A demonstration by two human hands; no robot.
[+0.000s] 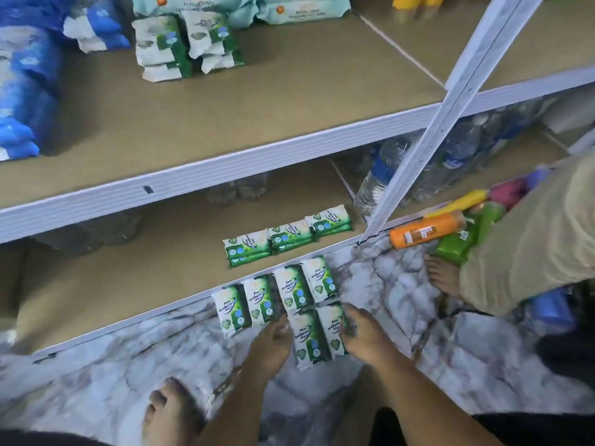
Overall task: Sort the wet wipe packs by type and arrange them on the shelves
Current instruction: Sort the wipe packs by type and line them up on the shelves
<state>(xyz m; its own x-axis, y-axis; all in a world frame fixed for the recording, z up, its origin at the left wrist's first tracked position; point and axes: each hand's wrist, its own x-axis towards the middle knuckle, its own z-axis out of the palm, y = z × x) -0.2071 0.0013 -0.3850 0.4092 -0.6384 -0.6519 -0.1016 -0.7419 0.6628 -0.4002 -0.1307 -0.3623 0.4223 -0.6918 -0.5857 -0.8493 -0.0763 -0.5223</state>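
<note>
Two green-and-white wet wipe packs [318,334] lie side by side on the marble floor, squeezed between my left hand [272,346] and my right hand [365,338]. Just beyond them several more of the same packs [273,296] stand in a row along the front edge of the bottom shelf [128,278]. Three small stacks of green packs [286,235] lie further in on that shelf. On the upper shelf [225,123] stand green-and-white packs [186,43], blue packs [25,85] at the left and pale teal packs [257,4] at the back.
A white shelf upright [444,123] slants down to the floor at the right. Water bottles [386,175] stand behind it. Another person's foot [442,275] and beige trouser leg are at the right, beside an orange bottle [425,233] and a green bottle [463,239]. My own foot [170,413] is bottom left.
</note>
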